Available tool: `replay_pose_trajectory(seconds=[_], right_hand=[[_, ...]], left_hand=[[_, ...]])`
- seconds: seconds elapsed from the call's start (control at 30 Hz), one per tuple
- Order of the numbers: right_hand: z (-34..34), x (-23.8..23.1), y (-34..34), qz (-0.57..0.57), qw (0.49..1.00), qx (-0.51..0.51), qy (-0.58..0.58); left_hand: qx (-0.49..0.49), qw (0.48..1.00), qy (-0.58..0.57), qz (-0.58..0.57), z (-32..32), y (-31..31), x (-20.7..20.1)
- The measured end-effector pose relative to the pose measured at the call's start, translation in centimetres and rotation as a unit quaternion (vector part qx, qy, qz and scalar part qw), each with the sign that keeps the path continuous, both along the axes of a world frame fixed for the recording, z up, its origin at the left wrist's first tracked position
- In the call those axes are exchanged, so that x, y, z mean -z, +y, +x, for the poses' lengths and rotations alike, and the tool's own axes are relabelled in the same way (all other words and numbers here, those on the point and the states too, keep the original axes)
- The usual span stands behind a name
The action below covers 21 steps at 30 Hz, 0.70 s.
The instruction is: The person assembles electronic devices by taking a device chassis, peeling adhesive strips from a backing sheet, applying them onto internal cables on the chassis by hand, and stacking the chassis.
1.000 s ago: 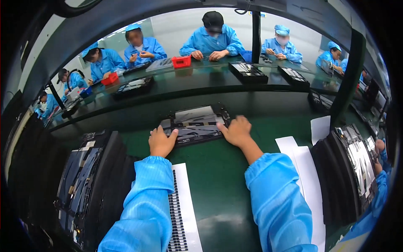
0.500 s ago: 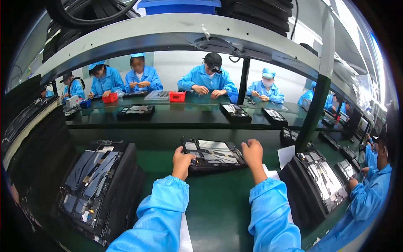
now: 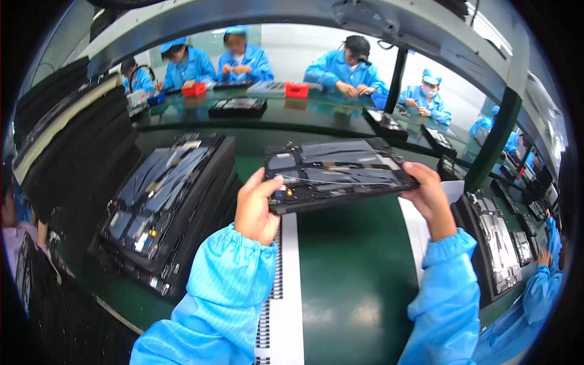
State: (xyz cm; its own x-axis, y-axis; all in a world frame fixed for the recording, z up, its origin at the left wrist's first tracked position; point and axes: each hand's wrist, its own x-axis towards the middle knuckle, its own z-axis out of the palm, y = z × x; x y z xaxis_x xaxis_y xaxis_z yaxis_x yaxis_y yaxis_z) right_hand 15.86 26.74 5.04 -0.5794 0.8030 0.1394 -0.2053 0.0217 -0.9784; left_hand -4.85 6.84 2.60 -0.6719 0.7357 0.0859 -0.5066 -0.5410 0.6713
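Observation:
Between my hands is an open-backed tablet [image 3: 340, 164] in a black tray, its grey battery packs, dark ribbon cables and a thin pale wire exposed. It is held up above the green bench, its near edge tipped slightly. My left hand [image 3: 257, 207] is closed on its left end, thumb on top near a small gold part and fingers underneath. My right hand [image 3: 427, 190] is closed round the right end, the fingertips partly hidden behind it. To the left, a stack of black trays [image 3: 210, 210] carries a similar open tablet [image 3: 161, 188].
A spiral-bound notebook [image 3: 291, 304] lies under my left forearm, with white paper [image 3: 415, 234] by my right. More tablets in black trays [image 3: 497, 243] stand at right. Tall black stacks [image 3: 76, 146] rise at far left. A dark post [image 3: 494, 143] stands right; co-workers sit opposite.
The tray with the tablet has come up off the bench and nearer to me. My right hand, earlier just off its right end, now grips it. The view has swung left.

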Motion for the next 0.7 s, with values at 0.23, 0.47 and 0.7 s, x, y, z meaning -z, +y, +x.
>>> replay_pose_trajectory(seconds=[0.23,0.47,0.7], right_hand=[[8.1,5.5,-8.3,-0.067,0.993,0.095,0.018],[10.0,8.6,-11.3,-0.114,0.98,0.165,0.01],[10.3,9.2,-10.0,0.131,0.938,0.222,-0.232]], left_hand=[[-0.101,0.677,0.679,-0.265,5.2,-9.8,6.4],[0.015,0.549,0.797,-0.251,6.6,-12.4,5.2],[0.064,0.594,0.766,-0.237,5.3,-10.9,5.0]])
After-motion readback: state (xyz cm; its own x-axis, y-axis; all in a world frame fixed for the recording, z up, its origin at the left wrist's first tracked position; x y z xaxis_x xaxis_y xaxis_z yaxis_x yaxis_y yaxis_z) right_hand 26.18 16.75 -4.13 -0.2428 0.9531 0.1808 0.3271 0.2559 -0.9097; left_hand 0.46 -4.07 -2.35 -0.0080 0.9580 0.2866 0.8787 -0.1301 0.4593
